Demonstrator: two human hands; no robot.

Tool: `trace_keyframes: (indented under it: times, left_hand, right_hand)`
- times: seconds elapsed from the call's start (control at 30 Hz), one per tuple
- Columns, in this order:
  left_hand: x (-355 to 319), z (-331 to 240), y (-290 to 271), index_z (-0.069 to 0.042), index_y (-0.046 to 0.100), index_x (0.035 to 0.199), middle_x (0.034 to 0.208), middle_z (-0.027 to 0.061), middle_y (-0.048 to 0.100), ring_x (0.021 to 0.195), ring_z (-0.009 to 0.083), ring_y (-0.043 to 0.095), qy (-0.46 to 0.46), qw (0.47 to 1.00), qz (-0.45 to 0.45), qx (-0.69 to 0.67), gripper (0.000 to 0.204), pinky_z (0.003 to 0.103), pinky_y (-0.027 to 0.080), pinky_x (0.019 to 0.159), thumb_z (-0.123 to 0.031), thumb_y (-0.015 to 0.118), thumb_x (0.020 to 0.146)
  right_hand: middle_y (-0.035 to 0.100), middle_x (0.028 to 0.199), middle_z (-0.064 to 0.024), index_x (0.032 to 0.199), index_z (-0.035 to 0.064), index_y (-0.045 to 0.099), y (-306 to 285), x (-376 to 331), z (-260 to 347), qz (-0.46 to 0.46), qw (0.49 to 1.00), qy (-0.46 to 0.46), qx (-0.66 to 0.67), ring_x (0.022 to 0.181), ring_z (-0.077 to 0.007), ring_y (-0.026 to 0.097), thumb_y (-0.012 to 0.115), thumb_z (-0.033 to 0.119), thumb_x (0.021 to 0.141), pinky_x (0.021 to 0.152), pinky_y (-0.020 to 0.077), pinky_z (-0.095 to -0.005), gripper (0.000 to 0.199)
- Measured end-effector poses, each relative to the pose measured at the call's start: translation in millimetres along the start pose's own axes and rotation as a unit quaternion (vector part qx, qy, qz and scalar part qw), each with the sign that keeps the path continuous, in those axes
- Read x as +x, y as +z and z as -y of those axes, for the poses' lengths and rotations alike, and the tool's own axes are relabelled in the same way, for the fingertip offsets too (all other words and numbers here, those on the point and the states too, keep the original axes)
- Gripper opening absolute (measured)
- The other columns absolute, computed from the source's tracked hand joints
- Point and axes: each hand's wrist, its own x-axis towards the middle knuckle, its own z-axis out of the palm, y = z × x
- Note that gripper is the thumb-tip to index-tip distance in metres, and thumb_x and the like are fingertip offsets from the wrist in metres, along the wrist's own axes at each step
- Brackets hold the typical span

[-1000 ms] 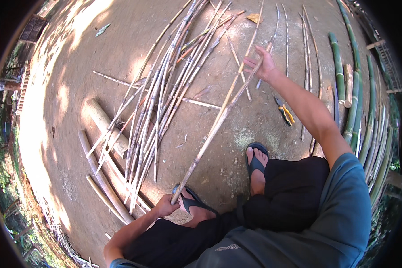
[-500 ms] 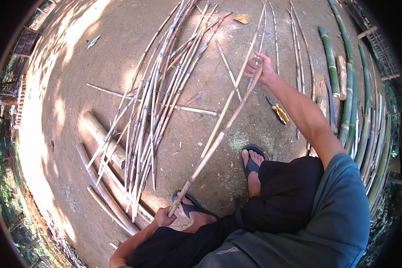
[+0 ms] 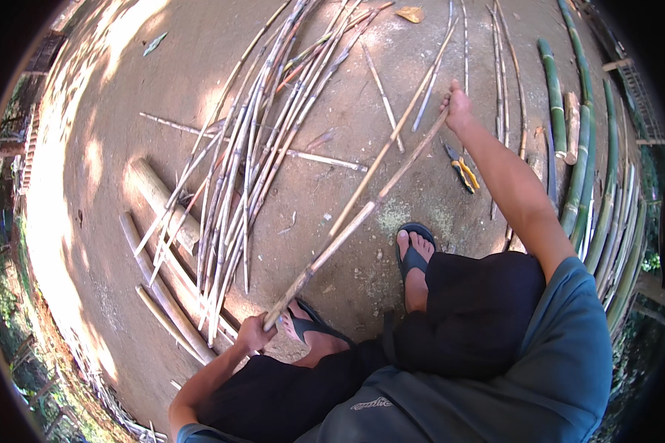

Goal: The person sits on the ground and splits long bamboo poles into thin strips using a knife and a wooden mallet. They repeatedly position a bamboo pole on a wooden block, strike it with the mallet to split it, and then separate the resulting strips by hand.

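Note:
A long, pale brown bamboo stick [image 3: 358, 220] slants across in front of me, held at both ends. My left hand [image 3: 255, 334] is wrapped round its thicker near end, beside my left foot. At its far upper end my right hand [image 3: 458, 109] is closed, arm stretched forward. A thinner bamboo pole [image 3: 389, 145] runs behind the stick, apart from my right hand. Pliers with yellow and black handles [image 3: 463, 174] lie on the ground below my right hand. Left of the stick spreads a loose pile of thin bamboo poles [image 3: 262, 148].
Thick green bamboo poles [image 3: 578, 170] and a long blade [image 3: 551, 166] lie along the right. At the left are a short log [image 3: 164, 203] and a curved branch [image 3: 155, 277]. My sandalled feet [image 3: 417, 255] stand on bare dirt. A dry leaf [image 3: 410, 14] lies at the far side.
My right hand has moved slightly right and closed at the stick's end, away from the thinner pole. My left hand has shifted up and left, and the stick now lies at a lower slant.

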Motion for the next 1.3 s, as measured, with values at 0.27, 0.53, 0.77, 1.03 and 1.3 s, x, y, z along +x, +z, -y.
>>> trace_keyframes:
  times: [0.27, 0.53, 0.77, 1.03, 1.3]
  left_hand:
    - [28, 19, -32, -0.001, 0.063, 0.096, 0.068, 0.0032, 0.055, 0.067, 0.0129, 0.056, 0.022, 0.984, 0.091, -0.154, 0.051, 0.032, 0.048, 0.062, -0.048, 0.077, 0.079]
    - [48, 7, -64, -0.007, 0.061, 0.081, 0.06, 0.0003, 0.054, 0.053, 0.0088, 0.054, -0.059, 0.93, 0.196, -0.304, 0.053, 0.024, 0.044, 0.049, -0.053, 0.045, 0.1]
    - [36, -17, -73, -0.007, 0.061, 0.085, 0.056, -0.0005, 0.049, 0.046, 0.0085, 0.05, -0.089, 0.932, 0.189, -0.295, 0.054, 0.024, 0.04, 0.041, -0.056, 0.045, 0.098]
    - [48, -17, -75, -0.006, 0.061, 0.086, 0.055, 0.0019, 0.055, 0.048, 0.0104, 0.056, -0.067, 0.933, 0.21, -0.286, 0.058, 0.024, 0.046, 0.045, -0.06, 0.043, 0.097]
    - [53, 10, -82, -0.001, 0.066, 0.109, 0.075, 0.0124, 0.068, 0.073, 0.0189, 0.068, -0.075, 0.96, 0.172, -0.21, 0.059, 0.032, 0.056, 0.071, -0.056, 0.048, 0.097]
  right_hand:
    - [0.054, 0.081, -0.0182, 0.097, -0.0008, 0.049, -13, 9, 17, -0.029, 0.998, -0.056, 0.008, 0.061, -0.0242, 0.049, 0.036, 0.013, 0.096, 0.048, 0.04, -0.0366, 0.019]
    - [0.064, 0.113, -0.0219, 0.119, -0.0081, 0.058, -80, 97, 16, -0.063, 0.963, -0.026, -0.26, 0.096, -0.0348, 0.065, 0.06, 0.015, 0.085, 0.082, 0.0519, -0.0448, 0.041]
    - [0.06, 0.125, -0.0181, 0.129, 0.0069, 0.057, -55, -25, -43, 0.139, 0.584, -0.43, -0.674, 0.12, -0.0334, 0.054, 0.063, 0.033, 0.09, 0.105, 0.0387, -0.0458, 0.047]
    - [0.059, 0.102, -0.0157, 0.107, 0.0059, 0.054, -10, -136, -52, 0.514, 0.351, -0.486, -0.614, 0.1, -0.0364, 0.058, 0.062, 0.033, 0.09, 0.094, 0.0427, -0.0468, 0.033]
    - [0.058, 0.082, -0.0159, 0.091, 0.0058, 0.049, -13, -74, 65, 0.302, 0.407, -0.64, -0.578, 0.082, -0.0372, 0.06, 0.065, 0.03, 0.087, 0.074, 0.0472, -0.0474, 0.029]
